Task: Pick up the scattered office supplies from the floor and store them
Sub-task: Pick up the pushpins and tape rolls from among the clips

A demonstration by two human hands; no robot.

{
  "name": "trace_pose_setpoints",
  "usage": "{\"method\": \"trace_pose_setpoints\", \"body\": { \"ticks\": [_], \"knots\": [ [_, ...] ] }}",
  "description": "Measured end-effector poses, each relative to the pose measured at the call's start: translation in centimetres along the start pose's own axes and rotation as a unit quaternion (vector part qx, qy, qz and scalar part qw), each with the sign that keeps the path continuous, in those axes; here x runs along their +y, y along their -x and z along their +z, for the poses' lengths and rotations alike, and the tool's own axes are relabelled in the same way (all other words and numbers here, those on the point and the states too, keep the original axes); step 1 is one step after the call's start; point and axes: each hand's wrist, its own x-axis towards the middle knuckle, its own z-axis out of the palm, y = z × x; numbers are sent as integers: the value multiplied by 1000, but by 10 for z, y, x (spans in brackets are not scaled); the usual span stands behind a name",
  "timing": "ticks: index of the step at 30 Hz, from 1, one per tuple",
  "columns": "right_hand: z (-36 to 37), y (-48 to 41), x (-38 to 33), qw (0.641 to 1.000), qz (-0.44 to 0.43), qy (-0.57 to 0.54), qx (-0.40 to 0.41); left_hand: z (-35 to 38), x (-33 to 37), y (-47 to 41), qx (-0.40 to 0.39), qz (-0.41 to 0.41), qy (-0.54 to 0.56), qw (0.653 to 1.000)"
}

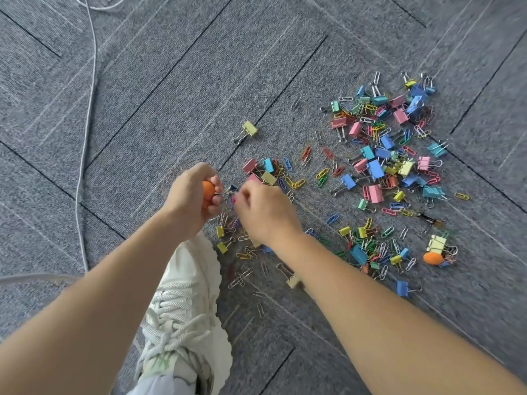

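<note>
- Left hand (189, 199) gripped an orange ball (208, 189); right hand (262, 212) pinched small clips (228, 193) beside it: gathering looked barely begun.
- Farther right, office supplies (385, 166) littered the carpet (142, 109); the next move called for more careful pinches.

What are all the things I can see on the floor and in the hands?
binder clips: many; pink, blue, yellow, green; scattered on the carpet, mostly to the right
paper clips: many; coloured and silver; strewn among them
lone binder clip: one; yellow; apart, beyond the hands
floor lump: one; orange; lower right among the clips
held lump: one; orange; in the left hand
cable: one; white; along the left
carpet: grey tiles; under everything
shoe: one; white, laced; bottom centre
left hand: grips the held lump
right hand: fingers curled at clips beside that lump; what it holds is hidden
</note>
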Motion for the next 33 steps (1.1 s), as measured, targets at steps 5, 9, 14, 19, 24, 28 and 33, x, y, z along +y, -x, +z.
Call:
{"method": "trace_pose_setpoints", "body": {
  "ticks": [5, 9, 14, 19, 24, 28, 33],
  "knots": [
    [-36, 20, 37, 873, 183, -451, -26, 19, -4, 3, -64, 7, -154, 986],
    [-57, 42, 65, 738, 238, -629, -53, 43, -1, 8, -69, 24, -228, 971],
    [-78, 60, 98, 728, 254, -637, -18, 75, 3, 12, -90, 61, -320, 941],
    [-94, 69, 121, 813, 250, -525, 29, 101, 4, 12, -101, 77, -367, 921],
    [-111, 81, 147, 981, 145, -126, 31, 123, -3, 14, -113, 83, -392, 909],
    [-124, 89, 160, 948, 188, -247, 69, 134, -7, 15, -112, 78, -403, 905],
    [-137, 101, 160, 812, 274, -513, 44, 142, -14, 17, -127, 53, -405, 904]
  ]
}}
